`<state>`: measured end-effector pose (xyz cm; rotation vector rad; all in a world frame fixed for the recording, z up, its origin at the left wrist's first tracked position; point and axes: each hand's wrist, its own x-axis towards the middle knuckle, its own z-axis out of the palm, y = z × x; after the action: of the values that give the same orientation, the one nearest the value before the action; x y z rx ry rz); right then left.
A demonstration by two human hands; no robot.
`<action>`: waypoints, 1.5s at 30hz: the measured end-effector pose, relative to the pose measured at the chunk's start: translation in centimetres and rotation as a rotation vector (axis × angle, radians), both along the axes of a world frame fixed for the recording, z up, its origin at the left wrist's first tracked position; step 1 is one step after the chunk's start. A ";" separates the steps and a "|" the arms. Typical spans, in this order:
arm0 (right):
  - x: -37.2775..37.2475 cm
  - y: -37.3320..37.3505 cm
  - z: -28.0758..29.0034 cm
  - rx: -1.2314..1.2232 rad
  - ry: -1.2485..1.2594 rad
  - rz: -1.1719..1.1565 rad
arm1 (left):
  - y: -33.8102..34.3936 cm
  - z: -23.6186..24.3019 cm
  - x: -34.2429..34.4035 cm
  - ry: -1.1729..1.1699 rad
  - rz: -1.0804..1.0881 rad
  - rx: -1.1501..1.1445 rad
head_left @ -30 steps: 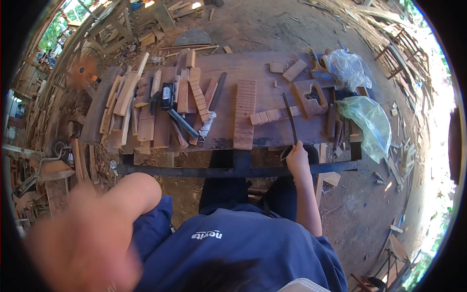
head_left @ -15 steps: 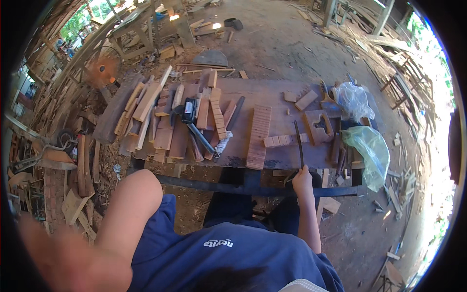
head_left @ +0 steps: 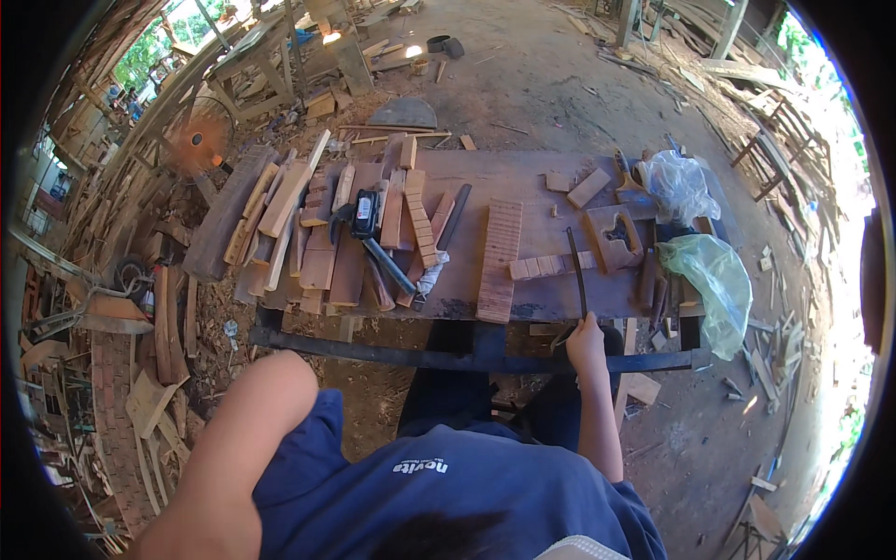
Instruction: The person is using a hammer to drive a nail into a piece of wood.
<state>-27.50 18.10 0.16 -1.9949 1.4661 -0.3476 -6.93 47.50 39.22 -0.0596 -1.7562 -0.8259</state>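
Note:
My right hand (head_left: 585,343) is closed around the near end of a thin dark file-like tool (head_left: 577,271), at the front edge of the table. The tool points away from me over the tabletop. Its far end reaches beside a notched wooden strip (head_left: 551,267) and a wood block with a cut-out (head_left: 613,239). A wide board with cross grooves (head_left: 499,261) lies left of the strip. My left arm (head_left: 245,434) is bent back at the lower left, and its hand is outside the picture.
Wood strips (head_left: 317,266) crowd the table's left side around a black-headed tool (head_left: 365,213). A brush (head_left: 626,182), a clear plastic bag (head_left: 679,191) and a greenish bag (head_left: 709,289) sit at right. A dark bar (head_left: 401,358) runs along the table's front. An orange-centred fan (head_left: 197,140) stands far left.
My left hand, blurred at the lower left before, has left the picture. The right hand still grips the tool in nearly the same place. The whole view has shifted slightly.

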 end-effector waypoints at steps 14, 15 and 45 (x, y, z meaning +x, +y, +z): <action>0.5 0.3 1.0 0.011 0.006 0.015 | -27.5 -37.7 -2.1 -1.131 1.680 0.207; 0.7 0.4 1.5 0.009 0.005 0.046 | -28.4 -38.8 -1.9 -1.132 1.708 0.223; -1.2 0.7 2.8 -0.068 0.103 0.151 | -32.8 -36.3 2.4 -1.367 1.244 0.633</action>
<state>-28.68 18.78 2.99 -2.1924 1.3710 -0.2358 -4.58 14.68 2.89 2.2049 -1.9929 -0.3402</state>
